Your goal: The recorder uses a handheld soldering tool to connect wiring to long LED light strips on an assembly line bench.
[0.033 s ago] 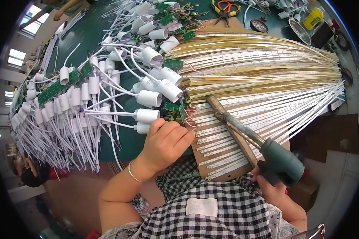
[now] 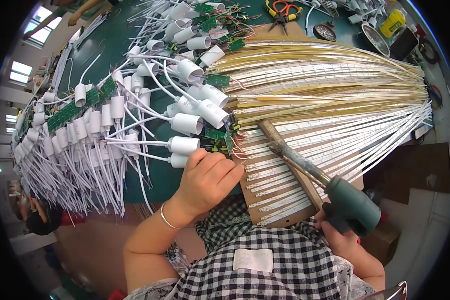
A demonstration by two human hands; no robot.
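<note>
My left hand point(image 2: 207, 182) is closed at the near ends of the LED strips, beside white lamp caps point(image 2: 185, 145) and a small green circuit board point(image 2: 228, 142) with thin red and white wires. Its fingertips are hidden, so what they pinch cannot be made out. My right hand point(image 2: 340, 237) grips a green soldering gun point(image 2: 352, 205) by its handle. The gun's metal barrel points up and left over a row of white LED strips point(image 2: 272, 187), its tip close to a wooden stick point(image 2: 302, 182) lying across them.
Strips with yellowish edges point(image 2: 325, 90) fan out across brown cardboard point(image 2: 252, 205). White caps with cables point(image 2: 80, 130) crowd the green table point(image 2: 157, 182) on the left. Orange-handled pliers point(image 2: 281, 17), a round tin point(image 2: 325, 32) and a yellow bottle point(image 2: 392, 23) are at the back.
The soldering gun's body has tipped very slightly; both hands stay in place.
</note>
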